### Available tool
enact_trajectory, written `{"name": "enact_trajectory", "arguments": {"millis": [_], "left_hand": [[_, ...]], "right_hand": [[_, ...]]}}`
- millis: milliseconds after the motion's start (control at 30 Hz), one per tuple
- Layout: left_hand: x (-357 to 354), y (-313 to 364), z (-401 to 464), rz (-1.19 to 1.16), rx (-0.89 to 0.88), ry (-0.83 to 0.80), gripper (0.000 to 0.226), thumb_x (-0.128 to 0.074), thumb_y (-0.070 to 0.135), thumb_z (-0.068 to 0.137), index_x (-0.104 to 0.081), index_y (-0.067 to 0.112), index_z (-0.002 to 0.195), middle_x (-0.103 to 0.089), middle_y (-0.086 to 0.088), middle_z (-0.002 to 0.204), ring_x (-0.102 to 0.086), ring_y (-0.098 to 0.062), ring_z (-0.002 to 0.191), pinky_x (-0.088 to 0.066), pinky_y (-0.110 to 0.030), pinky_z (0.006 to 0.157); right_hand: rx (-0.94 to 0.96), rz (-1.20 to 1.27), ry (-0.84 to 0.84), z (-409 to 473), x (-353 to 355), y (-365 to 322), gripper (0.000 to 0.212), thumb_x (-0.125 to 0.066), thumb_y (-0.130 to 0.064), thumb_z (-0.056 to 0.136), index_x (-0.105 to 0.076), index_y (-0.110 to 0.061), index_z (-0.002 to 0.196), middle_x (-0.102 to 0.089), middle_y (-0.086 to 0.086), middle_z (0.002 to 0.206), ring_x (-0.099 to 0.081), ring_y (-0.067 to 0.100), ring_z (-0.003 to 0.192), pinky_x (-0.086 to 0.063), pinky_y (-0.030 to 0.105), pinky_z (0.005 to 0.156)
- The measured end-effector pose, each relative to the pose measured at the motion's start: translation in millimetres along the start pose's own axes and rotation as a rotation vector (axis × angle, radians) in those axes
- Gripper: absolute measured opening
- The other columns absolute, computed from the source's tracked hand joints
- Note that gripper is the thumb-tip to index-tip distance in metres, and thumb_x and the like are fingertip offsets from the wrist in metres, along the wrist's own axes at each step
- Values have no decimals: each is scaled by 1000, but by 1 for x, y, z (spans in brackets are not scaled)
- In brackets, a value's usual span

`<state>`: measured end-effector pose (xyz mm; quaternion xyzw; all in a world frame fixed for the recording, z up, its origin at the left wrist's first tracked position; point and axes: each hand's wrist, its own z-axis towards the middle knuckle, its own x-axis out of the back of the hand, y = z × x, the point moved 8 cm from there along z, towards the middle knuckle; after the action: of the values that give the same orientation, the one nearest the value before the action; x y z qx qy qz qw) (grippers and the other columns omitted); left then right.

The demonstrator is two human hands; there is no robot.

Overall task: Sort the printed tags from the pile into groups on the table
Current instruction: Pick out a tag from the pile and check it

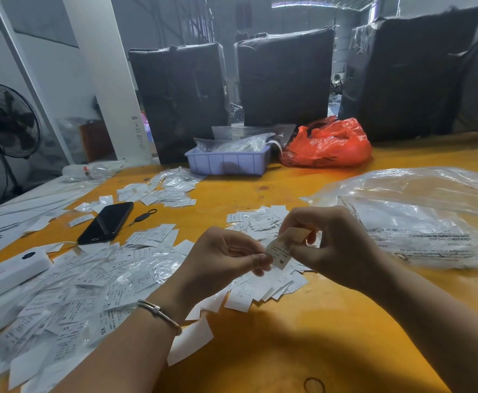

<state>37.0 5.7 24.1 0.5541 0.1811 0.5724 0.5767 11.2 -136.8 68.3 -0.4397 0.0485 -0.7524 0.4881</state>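
**Both hands pinch one printed tag above the sorted groups**

The left hand and the right hand hold a single tag between them, raised over the yellow surface. The left thumb and forefinger pinch its lower left edge; the right fingers curl round its upper end. The tag is a small white rectangle, slightly bent, with fine lines of grey print and a bold black "M" near its lower end.

Directly beneath the tag lies a fanned group of tags, mostly white rectangles, some blank side up. Just beyond the tag, farther from the person, sits a second small group. Left of the tag spreads the big loose pile, tags mixed with clear plastic sleeves, several showing "XS", "XL" or "S" in bold.

A black phone lies beyond the pile, up and left of the tag. A clear plastic bag lies right of the tag. A lilac tray and a red bag stand well beyond it. A thin bangle circles the left wrist.
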Motion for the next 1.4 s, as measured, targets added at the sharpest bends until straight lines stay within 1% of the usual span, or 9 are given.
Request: {"name": "enact_trajectory", "arguments": {"millis": [67, 200, 300, 433, 567, 800, 1100, 1267, 1400], "left_hand": [[0, -1, 0, 4, 5, -1, 18, -74, 25, 74, -77, 11, 85, -76, 1, 77, -73, -20, 70, -58, -24, 66], [5, -3, 1, 0, 14, 35, 20, -73, 29, 74, -76, 15, 87, -77, 0, 84, -73, -21, 71, -60, -29, 70], [5, -4, 1, -9, 25, 42, 21, -73, 29, 74, -77, 15, 88, -77, 1, 86, -73, -20, 72, -60, -27, 70], [6, -7, 1, -37, 44, 62, 23, -74, 30, 73, -77, 11, 85, -77, -1, 87, -74, -20, 79, -61, -30, 73], [7, -7, 2, -60, 52, 79, 23, -75, 29, 72, -78, 9, 82, -77, -3, 85, -74, -18, 83, -59, -26, 71], [6, -8, 1, -73, 80, 78, 21, -74, 28, 72, -77, 8, 79, -77, -1, 85, -74, -16, 83, -58, -23, 69], [8, -4, 1, -50, 62, 101, 29, -74, 28, 71, -78, 4, 87, -77, -5, 83, -73, -17, 81, -58, -24, 70], [8, -3, 1, -34, 64, 93, 25, -75, 30, 71, -79, 9, 83, -76, -2, 80, -71, -11, 76, -54, -18, 67], [9, -2, 0, -37, 60, 112, 21, -76, 32, 70, -77, 18, 86, -76, -2, 80, -71, -12, 76, -55, -19, 67]], "right_hand": [[-24, 11, -11, 0, -3, 3, 17, -69, 2, 72, -70, -12, 82, -70, -1, 73, -59, 15, 62, -49, 31, 55], [-78, 38, 188, 1, 15, 12, 18, -71, -2, 77, -70, -17, 87, -69, -8, 74, -60, 10, 66, -49, 23, 60], [-88, 69, 232, 1, 20, 13, 17, -72, 0, 77, -72, -15, 84, -69, -11, 77, -62, 2, 73, -48, 12, 66], [-95, 131, 182, 1, 10, 12, 13, -76, -1, 75, -75, -13, 80, -72, -8, 75, -64, 6, 72, -52, 19, 67], [-102, 150, 102, 0, 0, 9, 12, -76, -4, 75, -77, -14, 81, -72, -8, 75, -64, 5, 71, -52, 17, 66], [-87, 141, 138, -2, 6, 7, 18, -74, 1, 75, -76, -17, 76, -71, -9, 73, -62, 6, 72, -46, 10, 63], [-200, 278, 17, -2, -7, 14, 14, -76, -10, 77, -76, -24, 76, -72, -10, 74, -63, 6, 73, -49, 23, 67], [-278, 358, -139, -5, -20, 19, 17, -77, 1, 73, -76, -12, 85, -69, 7, 72, -63, 14, 69, -53, 26, 66], [-267, 339, -66, -3, -17, 20, 16, -76, 2, 75, -76, -9, 85, -71, 8, 72, -66, 22, 72, -54, 30, 69]]}}
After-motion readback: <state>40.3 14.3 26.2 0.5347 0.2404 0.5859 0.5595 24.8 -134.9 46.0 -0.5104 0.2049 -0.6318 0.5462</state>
